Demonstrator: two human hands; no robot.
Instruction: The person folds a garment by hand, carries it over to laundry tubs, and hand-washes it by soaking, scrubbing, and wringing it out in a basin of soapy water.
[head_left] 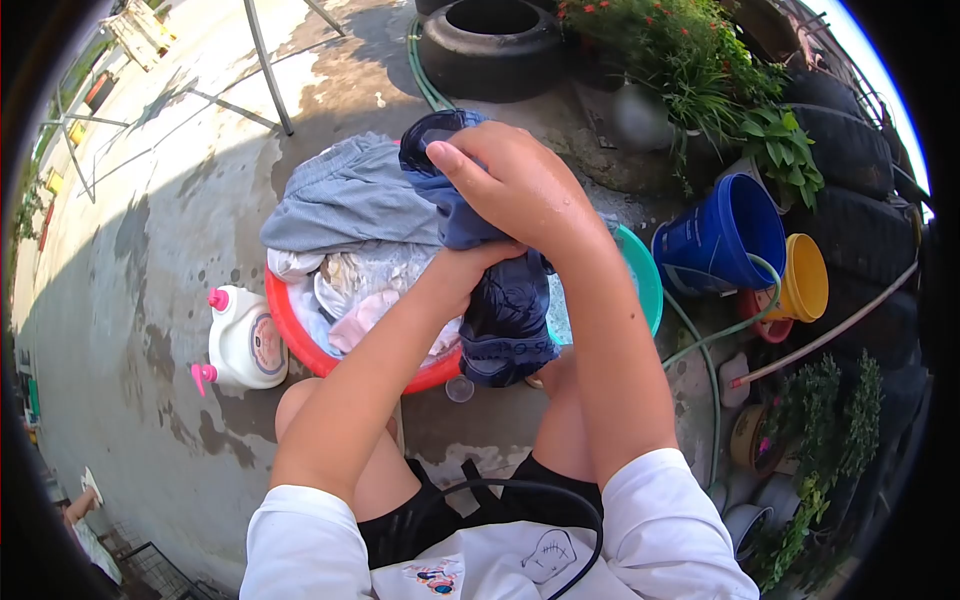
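**Head view: both hands wrung a dark blue garment over a red basin**

The right hand (525, 190) closed its fingers over the top of a dark blue garment (500, 310), knuckles up and wet, the thumb pressed against the cloth's upper fold. The left hand (480, 258) gripped the same garment just below, mostly hidden under the right wrist, so how its fingers lay could not be told. The garment hung between the two forearms, its lower end dangling over the near rim of the red basin (290, 330).

The basin sat on wet concrete, heaped with a grey-blue cloth (345, 195) and pale laundry (375, 285) that spilled over its far edge. A teal basin (645, 275) touched it on the right, mostly hidden by the right forearm. A white detergent jug (245, 340) with a pink cap stood just beside the red rim on the left.

Open ground lay to the left and beyond. The right side was crowded: a blue bucket (720, 235), a yellow bucket (805, 280), a green hose (700, 345), potted plants (700, 70) and stacked tyres (490, 45).
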